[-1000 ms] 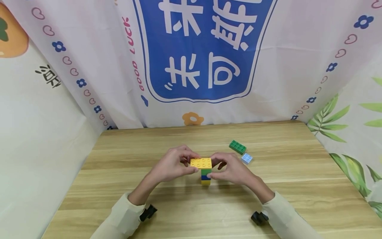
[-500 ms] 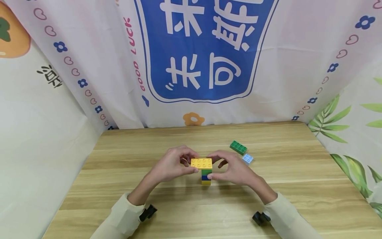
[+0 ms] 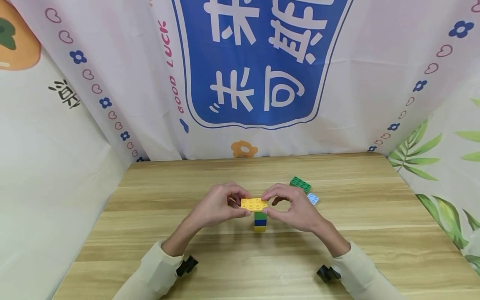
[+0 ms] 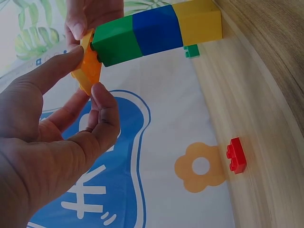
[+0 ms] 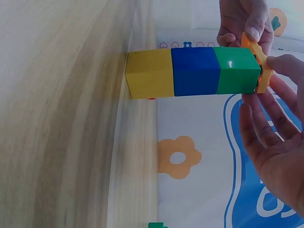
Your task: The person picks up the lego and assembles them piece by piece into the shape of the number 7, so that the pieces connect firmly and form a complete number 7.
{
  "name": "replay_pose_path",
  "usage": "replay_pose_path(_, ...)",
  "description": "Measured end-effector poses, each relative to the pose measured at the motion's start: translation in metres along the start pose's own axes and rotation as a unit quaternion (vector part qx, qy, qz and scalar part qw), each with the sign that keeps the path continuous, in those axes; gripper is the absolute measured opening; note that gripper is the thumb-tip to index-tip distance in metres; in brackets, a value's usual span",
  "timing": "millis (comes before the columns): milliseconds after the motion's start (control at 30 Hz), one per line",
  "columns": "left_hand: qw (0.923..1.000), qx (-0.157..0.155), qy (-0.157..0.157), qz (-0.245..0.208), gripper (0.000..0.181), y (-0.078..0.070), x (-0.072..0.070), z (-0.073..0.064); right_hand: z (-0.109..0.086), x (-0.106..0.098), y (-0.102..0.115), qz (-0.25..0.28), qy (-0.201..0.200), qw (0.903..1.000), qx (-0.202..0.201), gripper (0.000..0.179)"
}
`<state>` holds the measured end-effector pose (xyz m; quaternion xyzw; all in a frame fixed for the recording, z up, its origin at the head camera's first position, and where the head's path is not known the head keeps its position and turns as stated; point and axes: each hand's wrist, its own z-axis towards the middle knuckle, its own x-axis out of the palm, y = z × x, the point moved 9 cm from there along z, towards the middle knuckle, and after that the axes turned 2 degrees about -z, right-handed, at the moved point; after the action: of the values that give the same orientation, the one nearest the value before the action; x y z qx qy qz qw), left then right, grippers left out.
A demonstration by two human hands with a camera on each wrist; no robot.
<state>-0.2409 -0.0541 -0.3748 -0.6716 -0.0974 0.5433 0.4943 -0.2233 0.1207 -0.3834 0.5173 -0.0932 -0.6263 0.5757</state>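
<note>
A thin yellow eight-stud building brick [image 3: 254, 204] lies across the top of a stack, jutting out to the left. My left hand [image 3: 219, 207] pinches its left end between thumb and fingers. At its right end, the thumb and fingers of my right hand [image 3: 294, 208] grip the same brick. Below it the upright stack has a green block [image 5: 237, 70] on top, a blue block [image 5: 195, 71] in the middle and a yellow block [image 5: 149, 73] at the bottom on the table. In the left wrist view, the thin brick looks tilted against the green block, with a small gap.
Behind my right hand lie a dark green eight-stud brick [image 3: 300, 184] and a light blue four-stud brick [image 3: 313, 198]. A red brick [image 4: 237, 156] on the table shows in the left wrist view. A printed cloth [image 3: 348, 104] hangs along the wooden table's [image 3: 168, 175] back edge.
My right thumb has moved up from the side of the stack to the thin yellow brick's right end. My left hand keeps its pinch. The head view has shifted slightly.
</note>
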Motion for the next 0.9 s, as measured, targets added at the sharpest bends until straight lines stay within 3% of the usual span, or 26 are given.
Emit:
replay_pose_path(333,0.9998,0.003,0.005,-0.020,0.030,-0.0010,0.0003,0.0009,0.0013,-0.0004,-0.0020,0.004,0.002,0.9999,0.016,0.020)
replay_pose_path(900,0.9999,0.006,0.007,-0.009,0.028,0.0011,0.0029,0.0019,0.0001,0.0011,-0.0063,0.027,0.001,0.9989,0.038,0.019)
